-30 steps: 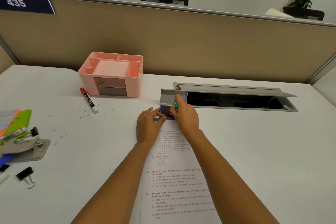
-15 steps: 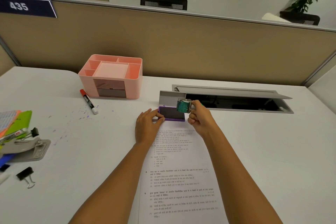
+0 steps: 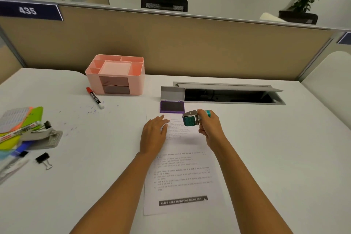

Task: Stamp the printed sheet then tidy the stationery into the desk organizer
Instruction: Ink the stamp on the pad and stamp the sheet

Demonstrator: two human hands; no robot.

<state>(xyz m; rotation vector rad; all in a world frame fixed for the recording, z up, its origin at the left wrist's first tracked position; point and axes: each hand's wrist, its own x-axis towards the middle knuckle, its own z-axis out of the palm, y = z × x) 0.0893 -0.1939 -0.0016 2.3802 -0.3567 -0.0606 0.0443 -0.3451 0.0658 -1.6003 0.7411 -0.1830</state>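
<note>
A printed sheet (image 3: pixel 182 176) lies on the white desk in front of me. My left hand (image 3: pixel 153 135) rests flat on its upper left corner, fingers spread. My right hand (image 3: pixel 209 125) grips a teal and metal stamp (image 3: pixel 190 118), held tilted above the top of the sheet. An open purple ink pad (image 3: pixel 172 106) sits just beyond the sheet's top edge, its grey lid raised. The pink desk organizer (image 3: pixel 115 74) stands at the back left, with a red-capped marker (image 3: pixel 95 97) lying in front of it.
At the left edge lie a hole punch (image 3: pixel 45 137), coloured sticky notes (image 3: pixel 20 119), pens and a black binder clip (image 3: pixel 44 159). An open grey cable tray (image 3: pixel 228 93) is sunk in the desk behind the ink pad. A beige partition closes the back.
My right hand lifted the stamp off the ink pad and brought it back over the top of the sheet. My left hand let go of the pad and slid onto the paper.
</note>
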